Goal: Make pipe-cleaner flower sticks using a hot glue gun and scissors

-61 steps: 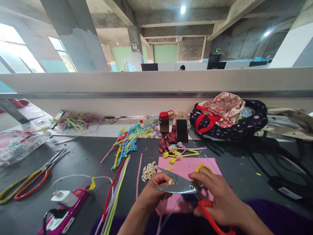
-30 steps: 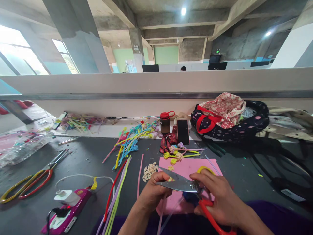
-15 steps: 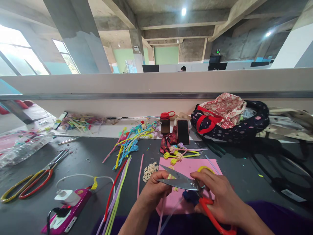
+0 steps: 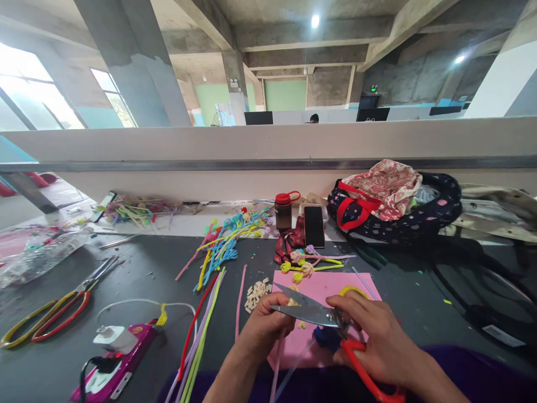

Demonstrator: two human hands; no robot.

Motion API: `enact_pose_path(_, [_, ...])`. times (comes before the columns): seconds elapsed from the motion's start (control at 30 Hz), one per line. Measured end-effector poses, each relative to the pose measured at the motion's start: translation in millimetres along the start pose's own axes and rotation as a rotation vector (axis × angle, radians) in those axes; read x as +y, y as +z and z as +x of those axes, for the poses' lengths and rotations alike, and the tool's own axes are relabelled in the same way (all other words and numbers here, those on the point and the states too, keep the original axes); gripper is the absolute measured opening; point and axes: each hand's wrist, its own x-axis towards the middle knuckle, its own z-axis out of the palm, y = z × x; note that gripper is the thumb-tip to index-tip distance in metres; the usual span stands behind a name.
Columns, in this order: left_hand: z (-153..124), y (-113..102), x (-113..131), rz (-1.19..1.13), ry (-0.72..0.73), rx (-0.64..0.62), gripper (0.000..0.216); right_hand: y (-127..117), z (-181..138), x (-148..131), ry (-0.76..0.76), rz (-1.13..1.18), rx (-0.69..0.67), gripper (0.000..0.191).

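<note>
My left hand (image 4: 268,322) pinches a pale pink pipe cleaner (image 4: 276,366), whose stem hangs below the fingers. Yellow fuzzy bits show at its top, partly hidden by the blades. My right hand (image 4: 377,336) grips scissors (image 4: 312,315) with one red and one yellow handle. Their blades are parted and point left, across the yellow bits at my left fingertips. Beneath both hands lies a pink sheet (image 4: 348,285) with small yellow scraps (image 4: 302,324) on it. A dark blue thing (image 4: 325,337), partly covered, is under the scissors.
Beige little pieces (image 4: 258,295) are piled left of the sheet. Loose pipe cleaners (image 4: 205,330), a magenta power strip (image 4: 121,364) and second scissors (image 4: 62,308) lie left. Finished-looking pipe-cleaner stems (image 4: 226,243), a bottle (image 4: 283,212), a phone (image 4: 314,226) and a bag (image 4: 394,218) stand behind.
</note>
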Motion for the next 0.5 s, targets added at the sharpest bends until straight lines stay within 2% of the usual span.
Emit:
enact_pose_path(0.23, [-0.2,1.3,0.8,-0.024,0.041,-0.053,0.032,0.9,-0.7,0.3,0.015,-0.010,0.000,0.066])
enact_pose_path(0.5, [0.2,-1.9,-1.7,-0.014,0.035,-0.018,0.026,-0.3,0.1,0.5,0.021,0.011,-0.017,0.067])
